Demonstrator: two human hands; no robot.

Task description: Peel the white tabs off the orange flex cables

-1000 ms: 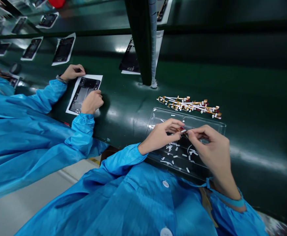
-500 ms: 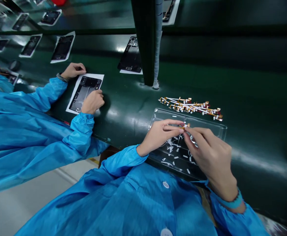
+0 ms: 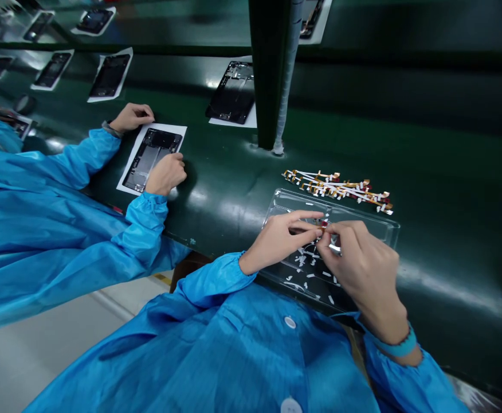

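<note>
Over a clear plastic tray (image 3: 375,228), my left hand (image 3: 274,241) pinches a small orange flex cable (image 3: 323,226) between thumb and fingers, its index finger stretched out above. From the right, my right hand (image 3: 365,267) has thumb and index finger closed at the same piece; its fingertips partly hide the piece. Small white strips (image 3: 306,260) lie scattered in the tray beneath both hands. Just behind the tray is a pile of orange-and-white flex cables (image 3: 341,187).
A green post (image 3: 270,74) with a grey wrapped conduit rises from the green bench behind the pile. At left, a co-worker's hands (image 3: 167,174) are at an opened phone or tablet housing (image 3: 150,163) on white paper. Several more housings (image 3: 234,94) lie farther back.
My right fingers have curled in closer around the flex cable, covering more of its right end. The view has shifted slightly. The co-worker's hands stay at the housing.
</note>
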